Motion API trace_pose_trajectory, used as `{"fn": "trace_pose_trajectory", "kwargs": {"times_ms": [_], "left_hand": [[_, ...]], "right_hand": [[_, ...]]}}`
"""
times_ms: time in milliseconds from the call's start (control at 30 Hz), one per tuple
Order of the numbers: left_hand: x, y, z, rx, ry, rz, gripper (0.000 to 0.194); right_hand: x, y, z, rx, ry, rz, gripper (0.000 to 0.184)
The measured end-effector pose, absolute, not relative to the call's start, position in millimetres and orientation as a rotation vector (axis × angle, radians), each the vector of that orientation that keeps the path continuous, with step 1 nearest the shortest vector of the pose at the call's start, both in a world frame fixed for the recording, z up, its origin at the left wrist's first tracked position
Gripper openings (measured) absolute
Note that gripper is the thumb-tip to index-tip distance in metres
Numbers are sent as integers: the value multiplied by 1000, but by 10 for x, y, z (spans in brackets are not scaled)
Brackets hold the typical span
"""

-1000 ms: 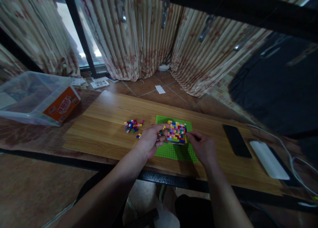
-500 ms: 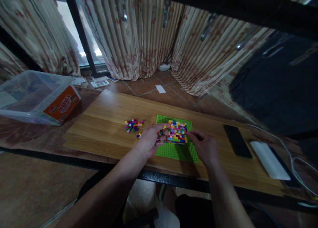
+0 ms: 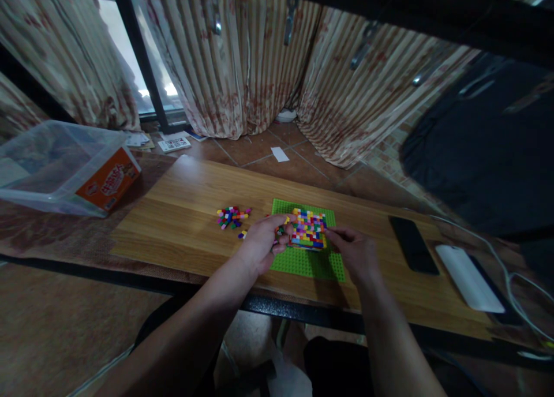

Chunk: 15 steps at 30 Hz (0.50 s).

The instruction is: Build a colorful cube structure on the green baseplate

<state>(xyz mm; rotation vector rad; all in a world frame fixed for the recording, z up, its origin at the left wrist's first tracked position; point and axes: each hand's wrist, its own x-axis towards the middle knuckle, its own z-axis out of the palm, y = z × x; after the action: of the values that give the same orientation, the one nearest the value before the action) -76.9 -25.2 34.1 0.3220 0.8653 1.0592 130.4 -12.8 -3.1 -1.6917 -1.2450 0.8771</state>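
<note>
A block of many-coloured building bricks (image 3: 309, 228) stands on a green studded baseplate (image 3: 303, 264). My left hand (image 3: 262, 241) is at its left side, fingers curled around several loose toy bricks, with a yellow one showing by the fingertips. On the block's right side, my right hand (image 3: 352, 250) has thumb and forefinger pressed together at its edge. Whatever lies between those fingertips is too small to make out. Left of my left hand, a small pile of loose bricks (image 3: 231, 217) lies on the wooden board.
The wooden board (image 3: 173, 212) spans the table. A clear plastic bin (image 3: 56, 172) with an orange label is at far left. To the right lie a black phone (image 3: 413, 245), a white flat device (image 3: 470, 278) and a white cable (image 3: 497, 255). Curtains (image 3: 242, 68) hang behind.
Almost nothing differs. Both hands stay at the brick block, and the view has shifted very slightly.
</note>
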Motion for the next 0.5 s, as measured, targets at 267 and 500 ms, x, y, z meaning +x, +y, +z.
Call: {"fn": "trace_pose_trajectory", "kwargs": {"times_ms": [267, 500], "left_hand": [[-739, -274, 347, 344, 869, 1049, 13], [-723, -317, 303, 421, 822, 1041, 15]], "right_hand": [[1263, -124, -7, -1618, -908, 1178, 43], [1283, -128, 14, -1629, -987, 1096, 40]]}}
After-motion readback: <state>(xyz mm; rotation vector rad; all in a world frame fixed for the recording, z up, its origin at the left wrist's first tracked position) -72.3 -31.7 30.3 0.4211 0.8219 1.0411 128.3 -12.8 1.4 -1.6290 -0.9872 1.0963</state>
